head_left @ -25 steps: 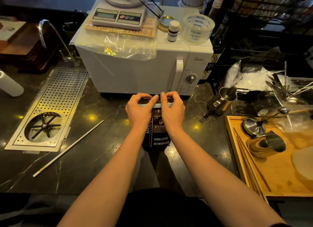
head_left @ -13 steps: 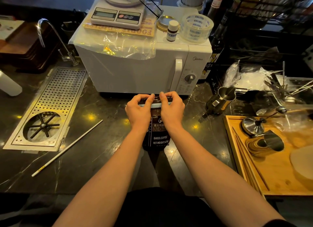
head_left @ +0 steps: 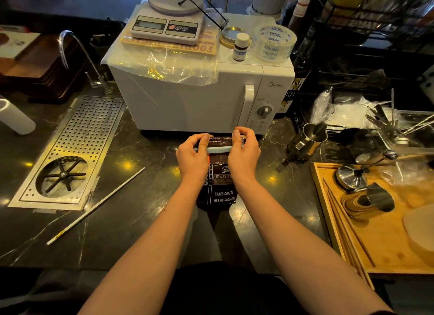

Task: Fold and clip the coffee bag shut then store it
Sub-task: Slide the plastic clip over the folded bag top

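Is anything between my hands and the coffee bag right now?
No. The left hand and right hand already grip the pale clip across the coffee bag top; nothing lies between.

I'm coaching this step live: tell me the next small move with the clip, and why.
Probably press the light-blue clip fully closed. Both the left hand and right hand pinch its ends across the folded top of the coffee bag, which stands before the microwave, not yet stored.

Bare forearms, no sleeves; dark garment below.
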The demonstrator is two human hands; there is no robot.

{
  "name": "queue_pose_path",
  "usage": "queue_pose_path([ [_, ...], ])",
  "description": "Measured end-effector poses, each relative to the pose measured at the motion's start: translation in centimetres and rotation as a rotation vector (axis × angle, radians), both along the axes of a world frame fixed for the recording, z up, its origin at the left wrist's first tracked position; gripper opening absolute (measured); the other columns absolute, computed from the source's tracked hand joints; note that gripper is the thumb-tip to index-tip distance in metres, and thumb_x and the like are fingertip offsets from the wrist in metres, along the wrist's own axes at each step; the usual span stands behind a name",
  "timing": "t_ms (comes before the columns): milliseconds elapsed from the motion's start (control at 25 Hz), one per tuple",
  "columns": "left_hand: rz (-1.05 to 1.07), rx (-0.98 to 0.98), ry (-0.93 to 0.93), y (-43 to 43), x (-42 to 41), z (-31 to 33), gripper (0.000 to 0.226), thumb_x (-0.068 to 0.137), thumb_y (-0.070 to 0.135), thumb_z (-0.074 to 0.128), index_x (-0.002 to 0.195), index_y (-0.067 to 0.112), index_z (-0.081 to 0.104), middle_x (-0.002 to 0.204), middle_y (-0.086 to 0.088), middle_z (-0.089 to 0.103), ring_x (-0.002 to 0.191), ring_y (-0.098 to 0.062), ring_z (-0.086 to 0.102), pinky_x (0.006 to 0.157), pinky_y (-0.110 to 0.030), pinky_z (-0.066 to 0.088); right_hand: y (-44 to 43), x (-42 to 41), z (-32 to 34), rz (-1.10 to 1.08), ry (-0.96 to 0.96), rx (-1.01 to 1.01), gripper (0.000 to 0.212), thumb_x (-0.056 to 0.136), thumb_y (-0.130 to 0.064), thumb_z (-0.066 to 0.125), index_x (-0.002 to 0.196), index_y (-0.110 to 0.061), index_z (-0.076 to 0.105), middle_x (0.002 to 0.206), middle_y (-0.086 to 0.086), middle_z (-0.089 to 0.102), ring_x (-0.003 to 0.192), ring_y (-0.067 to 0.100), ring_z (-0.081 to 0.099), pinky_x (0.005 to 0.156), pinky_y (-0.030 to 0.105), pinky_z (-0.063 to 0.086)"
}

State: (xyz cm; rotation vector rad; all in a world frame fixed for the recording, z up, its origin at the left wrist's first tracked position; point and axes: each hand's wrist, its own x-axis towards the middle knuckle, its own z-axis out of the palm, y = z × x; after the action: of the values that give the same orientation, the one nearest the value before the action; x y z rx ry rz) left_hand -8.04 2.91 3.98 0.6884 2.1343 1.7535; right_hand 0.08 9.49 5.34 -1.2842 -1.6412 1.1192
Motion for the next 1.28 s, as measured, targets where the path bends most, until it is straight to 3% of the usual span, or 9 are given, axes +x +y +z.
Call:
queue_pose_path([
  [120, -0.033, 0.0, -0.005, -0.2, -0.2, -0.1, 0.021, 0.1, 0.025, 0.054, 0.1, 0.015, 0.072, 0.09, 0.004, 0.071, 0.087, -0.012, 0.069, 0.073, -0.021, 0.056, -0.2, -0.1, -0.1, -0.009, 0.059, -0.023, 0.02, 0.103, -0.026, 0.042, 0.111, -0.019, 0.059, 0.1, -0.006, 0.063, 0.102, 0.016, 0.052, 0.085, 0.008, 0.037],
  [240, -0.07, -0.008, -0.03, -0.5, -0.4, 0.1, 0.023, 0.102, 0.025, 0.049, 0.098, 0.021, 0.071, 0.088, 0.007, 0.071, 0.086, -0.009, 0.069, 0.073, -0.025, 0.056, 0.1, -0.2, -0.2, -0.022, 0.142, -0.052, 0.016, 0.103, -0.025, 0.041, 0.105, -0.023, 0.057, 0.09, -0.009, 0.073, 0.099, 0.016, 0.065, 0.094, 0.04, 0.049],
  [360, -0.1, -0.031, -0.029, -0.6, -0.9, -0.1, 0.026, 0.103, 0.028, 0.046, 0.098, 0.023, 0.07, 0.091, 0.004, 0.073, 0.088, -0.012, 0.07, 0.076, -0.03, 0.058, 0.4, -0.1, -0.4, -0.005, 0.213, -0.122, 0.018, 0.103, -0.026, 0.039, 0.103, -0.025, 0.057, 0.093, -0.007, 0.075, 0.096, 0.015, 0.069, 0.093, 0.045, 0.052],
  [600, -0.053, 0.021, -0.137, -1.0, -1.3, 0.0, 0.019, 0.099, 0.027, 0.055, 0.099, 0.02, 0.072, 0.089, 0.01, 0.071, 0.085, -0.006, 0.069, 0.075, -0.033, 0.058, 0.6, 0.6, -0.5, -0.024, 0.238, -0.121, 0.026, 0.104, -0.024, 0.041, 0.093, -0.013, 0.062, 0.085, -0.002, 0.066, 0.079, 0.011, 0.062, 0.071, 0.029, 0.051],
  [720, -0.11, 0.042, -0.254, -2.3, -1.1, -0.1, 0.027, 0.096, 0.032, 0.059, 0.116, 0.016, 0.068, 0.105, 0.0, 0.072, 0.097, -0.015, 0.071, 0.077, -0.032, 0.059, 0.9, 2.0, -1.4, 0.019, 0.23, -0.142, 0.033, 0.104, -0.029, 0.042, 0.078, -0.015, 0.056, 0.076, -0.002, 0.058, 0.074, 0.012, 0.056, 0.071, 0.035, 0.048],
  [840, -0.28, -0.022, -0.296, -4.5, -0.6, -1.0, 0.061, 0.087, 0.033, 0.07, 0.142, 0.029, 0.043, 0.131, 0.004, 0.057, 0.115, -0.009, 0.059, 0.094, -0.031, 0.052, 0.3, 3.9, -1.8, 0.165, 0.213, -0.16, 0.019, 0.103, -0.026, 0.046, 0.098, -0.015, 0.061, 0.094, -0.001, 0.067, 0.09, 0.011, 0.064, 0.08, 0.031, 0.054],
  [920, -0.364, -0.068, -0.283, -5.9, 0.0, -1.8, 0.079, 0.074, 0.033, 0.08, 0.141, 0.036, 0.038, 0.132, 0.012, 0.053, 0.115, 0.002, 0.054, 0.099, -0.024, 0.047, -0.5, 5.2, -1.9, 0.268, 0.182, -0.169, 0.017, 0.098, -0.023, 0.055, 0.115, -0.019, 0.058, 0.108, -0.006, 0.066, 0.101, 0.004, 0.064, 0.084, 0.021, 0.054],
  [1040, -0.4, -0.108, -0.233, -7.2, 1.2, -3.2, 0.083, 0.07, 0.025, 0.086, 0.13, 0.054, 0.035, 0.126, 0.029, 0.05, 0.114, 0.018, 0.05, 0.093, -0.009, 0.044, -1.4, 6.3, -2.5, 0.374, 0.148, -0.163, 0.047, 0.088, -0.02, 0.07, 0.13, -0.024, 0.05, 0.12, -0.012, 0.063, 0.109, -0.005, 0.061, 0.088, 0.014, 0.051],
  [1280, -0.448, -0.159, -0.181, -8.1, 2.1, -4.9, 0.107, 0.072, 0.02, 0.086, 0.149, 0.048, 0.017, 0.136, 0.036, 0.04, 0.126, 0.018, 0.041, 0.104, -0.015, 0.037, -2.6, 7.4, -5.1, 0.449, 0.028, -0.142, 0.096, 0.073, -0.024, 0.085, 0.148, -0.035, 0.027, 0.145, -0.008, 0.047, 0.13, -0.002, 0.047, 0.103, 0.02, 0.045],
])
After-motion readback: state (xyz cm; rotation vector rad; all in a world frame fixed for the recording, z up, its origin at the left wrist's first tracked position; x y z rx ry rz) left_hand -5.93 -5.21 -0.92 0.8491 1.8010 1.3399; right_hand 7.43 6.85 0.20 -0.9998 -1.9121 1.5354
